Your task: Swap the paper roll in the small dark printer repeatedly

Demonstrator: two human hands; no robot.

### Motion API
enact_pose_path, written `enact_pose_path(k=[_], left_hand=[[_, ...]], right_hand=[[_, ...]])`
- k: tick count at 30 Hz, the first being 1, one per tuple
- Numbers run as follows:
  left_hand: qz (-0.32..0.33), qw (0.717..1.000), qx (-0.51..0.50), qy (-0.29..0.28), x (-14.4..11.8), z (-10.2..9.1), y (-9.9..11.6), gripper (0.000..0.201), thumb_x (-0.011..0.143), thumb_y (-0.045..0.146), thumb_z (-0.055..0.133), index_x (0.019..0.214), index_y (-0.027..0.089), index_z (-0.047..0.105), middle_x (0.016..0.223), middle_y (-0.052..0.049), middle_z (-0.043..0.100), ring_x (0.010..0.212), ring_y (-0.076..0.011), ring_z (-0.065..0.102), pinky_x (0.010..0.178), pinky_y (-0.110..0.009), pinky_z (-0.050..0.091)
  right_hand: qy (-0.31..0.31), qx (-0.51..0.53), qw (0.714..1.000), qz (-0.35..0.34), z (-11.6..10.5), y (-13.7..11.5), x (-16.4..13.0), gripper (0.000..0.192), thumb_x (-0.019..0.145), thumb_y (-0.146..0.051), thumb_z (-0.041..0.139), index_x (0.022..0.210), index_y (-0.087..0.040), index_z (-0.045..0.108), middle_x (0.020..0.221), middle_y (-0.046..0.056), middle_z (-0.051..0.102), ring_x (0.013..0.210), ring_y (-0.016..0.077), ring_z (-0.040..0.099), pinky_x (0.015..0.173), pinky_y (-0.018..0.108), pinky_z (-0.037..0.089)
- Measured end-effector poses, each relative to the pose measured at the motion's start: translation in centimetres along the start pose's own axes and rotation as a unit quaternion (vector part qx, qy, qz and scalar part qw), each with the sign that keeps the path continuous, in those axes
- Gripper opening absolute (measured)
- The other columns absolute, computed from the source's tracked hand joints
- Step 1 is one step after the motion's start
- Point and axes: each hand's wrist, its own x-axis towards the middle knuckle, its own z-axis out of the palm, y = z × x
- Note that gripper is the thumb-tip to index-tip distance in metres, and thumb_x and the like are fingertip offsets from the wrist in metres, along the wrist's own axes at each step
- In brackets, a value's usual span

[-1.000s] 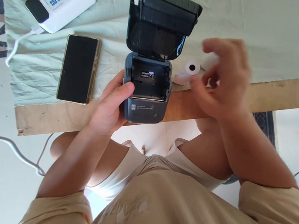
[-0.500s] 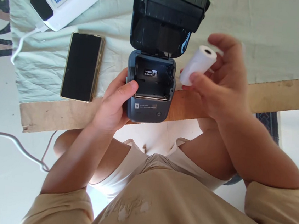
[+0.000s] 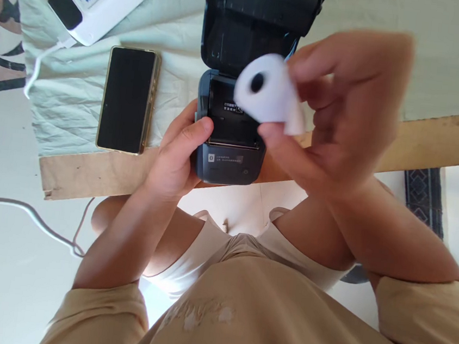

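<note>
My left hand (image 3: 180, 153) grips the left side of a dark portable label printer (image 3: 230, 164), its thumb on the rim of the paper bay. The printer's black lid (image 3: 247, 37) is swung up, away from me, and a small white-print label shows inside the bay. Between the thumb and fingers of my right hand (image 3: 335, 106) is a white paper roll (image 3: 273, 92), blurred, its dark-cored end facing up and left. It hangs above the bay's right side and hides part of it. A flap of paper stands off the roll.
Left of the printer lies a phone (image 3: 127, 100) in a clear case. Farther back is a white power bank (image 3: 111, 3) with a white cable (image 3: 37, 67) plugged in. A pale green cloth (image 3: 179, 30) covers the table up to its bare wooden edge (image 3: 93, 177).
My right hand has carried the paper roll left, over the printer's bay, and turned its end toward me. A paper flap now stands loose. My left hand still holds the printer.
</note>
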Motion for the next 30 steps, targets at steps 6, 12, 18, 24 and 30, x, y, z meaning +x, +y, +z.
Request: enact_pose_path(k=[6, 12, 18, 24, 30], left_hand=[[-0.022, 1.000, 0.002, 0.004, -0.3, -0.3, 0.0, 0.028, 0.105, 0.051, 0.078, 0.116, 0.025, 0.080, 0.120, -0.008, 0.088, 0.150, -0.0376, 0.073, 0.112, -0.045, 0.068], [-0.031, 0.999, -0.009, -0.006, -0.2, 0.3, 0.3, 0.033, 0.100, 0.056, 0.085, 0.112, 0.025, 0.080, 0.113, -0.006, 0.087, 0.137, -0.0356, 0.081, 0.102, -0.043, 0.070], [-0.024, 0.999, 0.022, 0.015, -0.5, 0.7, 0.4, 0.033, 0.105, 0.057, 0.077, 0.110, 0.025, 0.081, 0.108, -0.007, 0.085, 0.123, -0.0316, 0.084, 0.075, -0.031, 0.063], [0.013, 0.998, 0.025, -0.047, 0.5, -0.5, -0.2, 0.054, 0.085, 0.069, 0.094, 0.116, 0.027, 0.081, 0.107, -0.006, 0.084, 0.094, -0.0239, 0.077, 0.072, -0.032, 0.063], [0.000, 0.997, 0.064, -0.045, 0.8, -0.6, 0.0, 0.055, 0.077, 0.041, 0.104, 0.121, 0.024, 0.076, 0.101, -0.001, 0.077, 0.085, -0.0176, 0.072, 0.074, -0.030, 0.062]], right_hand=[[0.003, -0.202, 0.972, -0.120, 1.2, -2.2, 1.1, 0.017, 0.105, -0.019, 0.059, 0.114, -0.030, 0.069, 0.123, 0.003, 0.081, 0.123, 0.0258, 0.078, 0.103, 0.041, 0.069], [0.025, -0.206, 0.953, -0.219, 0.7, -1.5, 1.4, 0.022, 0.102, -0.009, 0.062, 0.105, -0.029, 0.069, 0.126, -0.001, 0.086, 0.113, 0.0236, 0.084, 0.095, 0.043, 0.067], [0.065, -0.236, 0.939, -0.242, 0.5, -2.5, 0.8, 0.015, 0.110, -0.025, 0.062, 0.097, -0.029, 0.069, 0.098, 0.002, 0.079, 0.094, 0.0236, 0.077, 0.089, 0.044, 0.060], [0.054, -0.160, 0.924, -0.344, 1.1, -2.8, -0.6, 0.019, 0.105, -0.009, 0.068, 0.099, -0.028, 0.067, 0.092, -0.005, 0.081, 0.088, 0.0185, 0.074, 0.072, 0.042, 0.049], [0.095, -0.096, 0.938, -0.321, -0.3, -0.9, -0.1, 0.014, 0.112, -0.039, 0.071, 0.108, -0.027, 0.077, 0.111, 0.001, 0.083, 0.108, 0.0214, 0.081, 0.090, 0.043, 0.062]])
